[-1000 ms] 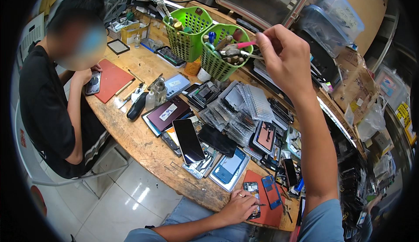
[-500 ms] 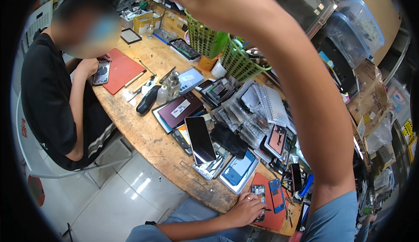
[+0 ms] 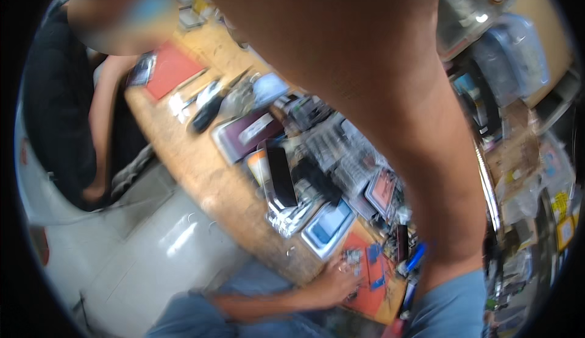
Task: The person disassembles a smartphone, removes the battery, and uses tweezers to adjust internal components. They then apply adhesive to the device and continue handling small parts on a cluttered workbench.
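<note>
My left hand point(image 3: 338, 282) lies at the near edge of the workbench, blurred, with its fingers closed on an opened phone point(image 3: 353, 257) whose inner parts show. Beneath it is a red mat point(image 3: 364, 301). Just right of that phone lies a blue phone frame point(image 3: 373, 253). My right forearm point(image 3: 420, 131) rises steeply across the picture, very close, and covers much of the far bench. The right hand itself is beyond the upper edge. A black-screened phone point(image 3: 279, 173) and a white-edged blue phone part point(image 3: 329, 227) lie left of the mat.
Stacked clear plastic trays point(image 3: 332, 146) and a purple phone point(image 3: 253, 132) crowd the bench point(image 3: 213, 207). At the far left a person in black point(image 3: 58, 112) sits at another red mat point(image 3: 172, 70). Clear plastic bins point(image 3: 515, 58) stand at the right.
My right arm has come higher and closer, and its hand has left the view. The scene has shifted upward and blurred. My left hand stays at the opened phone.
</note>
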`<action>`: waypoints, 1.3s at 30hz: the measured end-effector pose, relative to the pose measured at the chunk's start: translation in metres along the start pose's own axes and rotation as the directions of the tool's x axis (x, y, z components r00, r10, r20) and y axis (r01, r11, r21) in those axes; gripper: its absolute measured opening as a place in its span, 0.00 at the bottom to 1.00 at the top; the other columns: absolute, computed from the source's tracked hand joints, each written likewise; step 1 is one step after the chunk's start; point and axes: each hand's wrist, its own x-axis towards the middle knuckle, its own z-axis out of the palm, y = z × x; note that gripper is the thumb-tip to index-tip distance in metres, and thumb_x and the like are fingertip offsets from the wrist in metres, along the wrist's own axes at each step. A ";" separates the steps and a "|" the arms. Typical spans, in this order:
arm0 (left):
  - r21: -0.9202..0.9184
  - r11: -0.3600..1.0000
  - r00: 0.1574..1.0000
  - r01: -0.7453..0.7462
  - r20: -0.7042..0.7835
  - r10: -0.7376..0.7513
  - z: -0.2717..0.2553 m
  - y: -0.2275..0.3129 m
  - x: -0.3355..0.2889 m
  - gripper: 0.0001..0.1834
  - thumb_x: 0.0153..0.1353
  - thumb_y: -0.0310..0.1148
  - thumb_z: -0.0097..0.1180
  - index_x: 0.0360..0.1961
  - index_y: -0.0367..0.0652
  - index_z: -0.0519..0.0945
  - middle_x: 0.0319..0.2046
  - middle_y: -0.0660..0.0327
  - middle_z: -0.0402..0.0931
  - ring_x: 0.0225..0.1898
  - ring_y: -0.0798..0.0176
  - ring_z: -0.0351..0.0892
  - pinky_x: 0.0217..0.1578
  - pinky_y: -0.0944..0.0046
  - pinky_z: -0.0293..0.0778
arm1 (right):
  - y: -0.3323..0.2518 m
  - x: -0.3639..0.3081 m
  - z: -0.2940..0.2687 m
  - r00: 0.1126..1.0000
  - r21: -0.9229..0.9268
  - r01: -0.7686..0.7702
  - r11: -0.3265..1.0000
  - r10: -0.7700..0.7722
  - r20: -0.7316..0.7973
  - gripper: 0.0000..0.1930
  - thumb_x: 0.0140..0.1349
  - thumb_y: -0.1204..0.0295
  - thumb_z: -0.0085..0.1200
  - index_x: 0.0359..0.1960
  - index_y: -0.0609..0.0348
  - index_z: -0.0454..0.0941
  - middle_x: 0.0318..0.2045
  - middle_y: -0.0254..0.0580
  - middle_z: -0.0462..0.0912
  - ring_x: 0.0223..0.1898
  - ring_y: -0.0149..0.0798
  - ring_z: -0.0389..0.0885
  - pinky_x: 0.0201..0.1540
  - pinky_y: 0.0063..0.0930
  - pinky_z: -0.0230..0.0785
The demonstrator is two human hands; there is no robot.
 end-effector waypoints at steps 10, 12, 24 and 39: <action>-0.021 0.995 0.995 0.095 0.044 -0.094 -0.022 -0.003 -0.028 0.11 0.70 0.32 0.64 0.50 0.43 0.86 0.45 0.60 0.84 0.58 0.53 0.77 0.68 0.47 0.63 | 0.021 -0.174 0.065 0.285 -0.163 -0.763 0.626 0.551 0.784 0.17 0.71 0.60 0.67 0.37 0.66 0.86 0.34 0.60 0.88 0.39 0.64 0.88 0.44 0.53 0.78; -0.037 0.994 0.992 0.100 0.076 -0.097 -0.019 -0.003 -0.028 0.11 0.70 0.32 0.64 0.51 0.43 0.86 0.45 0.60 0.85 0.59 0.53 0.77 0.69 0.47 0.62 | 0.037 -0.207 0.065 0.369 -0.112 -0.818 0.564 0.665 0.650 0.12 0.73 0.66 0.63 0.43 0.65 0.88 0.35 0.60 0.89 0.40 0.63 0.89 0.46 0.51 0.79; -0.166 0.981 0.994 0.101 0.060 -0.093 -0.002 -0.007 -0.030 0.13 0.66 0.28 0.57 0.50 0.45 0.83 0.47 0.58 0.82 0.60 0.51 0.76 0.69 0.45 0.61 | 0.061 -0.231 0.115 0.322 -0.016 -0.930 0.368 0.834 0.448 0.08 0.67 0.74 0.67 0.43 0.65 0.89 0.33 0.47 0.91 0.34 0.39 0.90 0.42 0.34 0.80; -0.150 0.978 0.989 0.147 0.035 -0.144 0.002 -0.008 -0.033 0.08 0.71 0.34 0.62 0.47 0.46 0.82 0.44 0.58 0.82 0.58 0.53 0.78 0.70 0.43 0.62 | 0.056 -0.249 0.124 0.598 0.093 -0.793 0.602 0.741 0.306 0.04 0.61 0.80 0.64 0.37 0.65 0.89 0.33 0.54 0.88 0.36 0.56 0.88 0.44 0.45 0.79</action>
